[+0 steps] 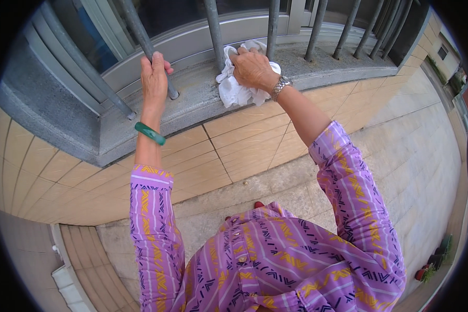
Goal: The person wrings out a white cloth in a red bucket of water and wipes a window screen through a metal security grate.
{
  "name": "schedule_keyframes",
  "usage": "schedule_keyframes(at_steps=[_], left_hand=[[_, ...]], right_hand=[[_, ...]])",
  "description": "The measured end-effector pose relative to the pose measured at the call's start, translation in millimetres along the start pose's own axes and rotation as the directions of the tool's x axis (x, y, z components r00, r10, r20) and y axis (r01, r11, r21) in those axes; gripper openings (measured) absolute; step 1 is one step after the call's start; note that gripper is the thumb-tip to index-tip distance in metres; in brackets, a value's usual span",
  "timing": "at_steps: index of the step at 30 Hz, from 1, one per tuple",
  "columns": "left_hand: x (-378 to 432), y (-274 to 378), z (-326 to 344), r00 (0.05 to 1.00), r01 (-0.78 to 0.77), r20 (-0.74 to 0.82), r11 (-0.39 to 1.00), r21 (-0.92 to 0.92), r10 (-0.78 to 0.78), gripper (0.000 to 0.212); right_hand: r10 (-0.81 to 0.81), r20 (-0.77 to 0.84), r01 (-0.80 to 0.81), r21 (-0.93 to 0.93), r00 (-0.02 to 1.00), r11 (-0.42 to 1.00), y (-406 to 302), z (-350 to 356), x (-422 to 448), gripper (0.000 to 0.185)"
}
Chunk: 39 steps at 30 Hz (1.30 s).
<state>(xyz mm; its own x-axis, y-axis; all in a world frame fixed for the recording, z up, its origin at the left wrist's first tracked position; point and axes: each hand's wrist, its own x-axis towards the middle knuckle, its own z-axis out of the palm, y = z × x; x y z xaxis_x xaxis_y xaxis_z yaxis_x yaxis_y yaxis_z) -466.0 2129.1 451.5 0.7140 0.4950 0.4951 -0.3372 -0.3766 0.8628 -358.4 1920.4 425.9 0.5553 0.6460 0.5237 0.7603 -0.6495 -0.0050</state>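
Note:
My left hand (155, 80) is wrapped around a grey metal window bar (142, 33), a little above where the bar enters the sill. In my right hand (255, 69) is a crumpled white cloth (238, 91), pressed on the grey stone sill (195, 84) between two upright bars. Part of the cloth hangs over the sill's front edge. My right fingertips are partly hidden in its folds. Behind the bars runs the light metal frame of a sliding window (187, 41).
More upright bars (316, 31) stand along the sill to the right. Beige wall tiles (241, 136) cover the wall below. Paved ground (405, 156) stretches to the right, with potted plants (433, 261) near its far edge. A tiled step (89, 257) lies at the lower left.

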Motion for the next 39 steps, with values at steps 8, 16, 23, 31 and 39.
schedule_keyframes(at_steps=[8, 16, 23, 31, 39], left_hand=[[-1.6, -3.5, -11.7, 0.998, 0.029, 0.057, 1.0, -0.005, -0.029, 0.039], [3.0, -10.3, -5.4, 0.995, -0.033, 0.101, 0.997, 0.067, 0.026, 0.043], [4.0, -9.5, -11.8, 0.983, 0.046, 0.177, 0.999, -0.027, -0.04, 0.04], [5.2, -11.6, -5.8, 0.98, 0.029, 0.198, 0.997, -0.076, -0.013, 0.038], [7.6, -15.0, -9.1, 0.98, -0.122, 0.154, 0.992, -0.031, 0.125, 0.04]], right_hand=[[-0.002, -0.146, 0.052, 0.339, 0.989, 0.939, -76.5, -24.8, -38.8, 0.014], [-0.129, -0.009, 0.129, 0.07, 0.992, 0.989, -89.0, 32.4, 43.0, 0.018], [-0.181, -0.129, 0.207, 0.235, 0.975, 0.95, -98.8, 8.4, -4.7, 0.018], [-0.155, -0.055, 0.161, 0.156, 0.986, 0.975, -83.7, 1.2, 11.6, 0.016], [-0.072, -0.055, 0.066, -0.101, 0.996, 0.993, -96.8, 28.7, 36.1, 0.017]])
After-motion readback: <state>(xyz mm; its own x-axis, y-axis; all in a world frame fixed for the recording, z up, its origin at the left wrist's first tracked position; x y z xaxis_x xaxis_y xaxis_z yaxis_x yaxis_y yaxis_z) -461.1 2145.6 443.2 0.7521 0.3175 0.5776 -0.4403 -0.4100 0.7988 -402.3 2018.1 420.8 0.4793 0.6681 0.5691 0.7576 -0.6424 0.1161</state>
